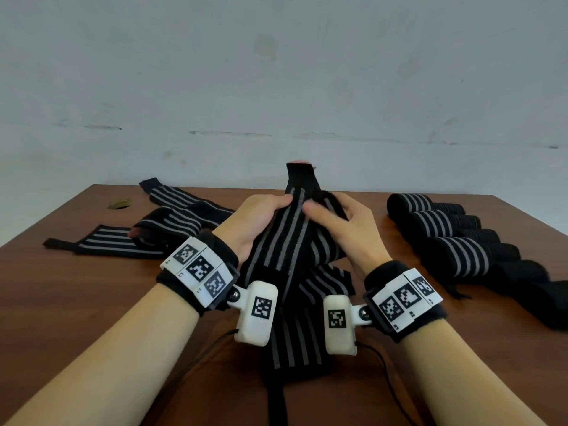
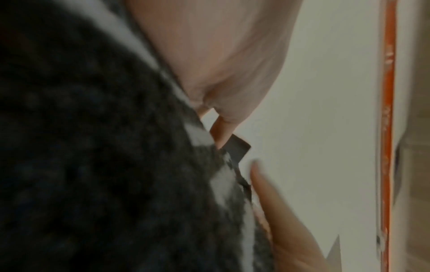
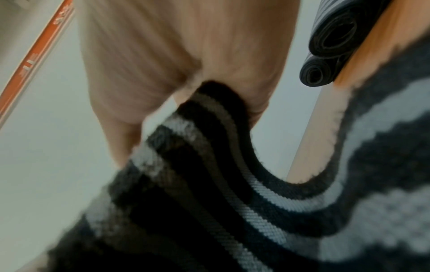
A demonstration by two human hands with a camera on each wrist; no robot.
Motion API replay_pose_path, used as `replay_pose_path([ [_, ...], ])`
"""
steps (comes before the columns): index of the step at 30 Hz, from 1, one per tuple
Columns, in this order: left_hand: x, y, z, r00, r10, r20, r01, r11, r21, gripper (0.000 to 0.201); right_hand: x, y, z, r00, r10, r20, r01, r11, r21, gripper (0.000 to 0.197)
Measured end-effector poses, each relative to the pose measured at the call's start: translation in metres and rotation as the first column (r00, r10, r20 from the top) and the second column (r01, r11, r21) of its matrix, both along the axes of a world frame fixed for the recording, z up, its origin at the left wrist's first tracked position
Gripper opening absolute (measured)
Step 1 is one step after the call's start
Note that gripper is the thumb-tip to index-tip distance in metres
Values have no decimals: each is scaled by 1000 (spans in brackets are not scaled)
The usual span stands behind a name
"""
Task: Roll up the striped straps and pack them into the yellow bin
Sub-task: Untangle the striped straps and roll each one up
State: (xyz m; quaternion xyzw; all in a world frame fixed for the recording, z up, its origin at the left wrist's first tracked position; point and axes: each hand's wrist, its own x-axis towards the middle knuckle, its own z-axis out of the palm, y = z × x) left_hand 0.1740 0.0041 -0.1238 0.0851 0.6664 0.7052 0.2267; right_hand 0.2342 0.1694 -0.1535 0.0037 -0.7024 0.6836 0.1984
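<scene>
A black strap with grey stripes (image 1: pixel 289 235) is lifted off the wooden table (image 1: pixel 76 290) in the middle of the head view, its top end standing upright. My left hand (image 1: pixel 261 216) grips its left edge, thumb on the front. My right hand (image 1: pixel 341 222) grips the right edge, thumb pressed on the stripes. The rest of the strap hangs down between my wrists. In the left wrist view the strap (image 2: pixel 104 156) fills the left side beside my fingers (image 2: pixel 223 134). The right wrist view shows the strap (image 3: pixel 221 184) pinched in my right hand (image 3: pixel 186 55). No yellow bin is in view.
Several unrolled straps (image 1: pixel 159 222) lie in a loose heap at the left of the table. Several rolled straps (image 1: pixel 445 229) lie in a row at the right, two of them also in the right wrist view (image 3: pixel 330 46). A pale wall stands behind the table.
</scene>
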Motion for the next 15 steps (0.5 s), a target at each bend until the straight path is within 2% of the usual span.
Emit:
replay_pose_path([
  [2,-2,1,0,973,109,-205,-132,986,-105,27,0,2,-1,996,-70,-49,73,994,76,25],
  [3,-3,0,-2,932,147,-332,-208,966,-156,32,-2,3,-1,989,-129,-76,135,988,74,25],
  [5,-7,-2,-2,798,118,-590,-339,899,-278,32,-1,4,-1,963,-229,-141,239,970,53,23],
  [6,-5,-2,1,757,56,-651,-354,873,-336,35,-1,5,0,952,-255,-169,267,962,50,22],
  [7,-3,-1,4,758,-4,-652,-309,878,-364,42,-1,5,1,946,-262,-190,278,958,66,22],
  [9,9,3,11,863,-95,-497,-54,959,-278,46,1,-1,4,967,-173,-186,199,971,131,30],
  [10,12,5,12,903,-138,-407,53,975,-214,45,2,-5,6,986,-78,-146,96,988,124,37],
  [11,12,6,11,913,-154,-377,90,979,-181,40,2,-8,7,996,43,-82,-38,997,60,45],
  [12,13,6,11,915,-127,-384,68,984,-163,35,4,-12,9,980,200,-26,-201,977,-70,51],
  [13,11,5,10,918,-69,-390,18,991,-134,33,6,-14,10,933,359,2,-350,912,-214,55],
  [14,8,4,10,922,-4,-388,-34,995,-92,32,8,-15,13,884,468,-6,-444,834,-328,58],
  [15,5,5,10,926,42,-375,-62,997,-40,30,10,-14,16,860,509,-22,-477,791,-384,61],
])
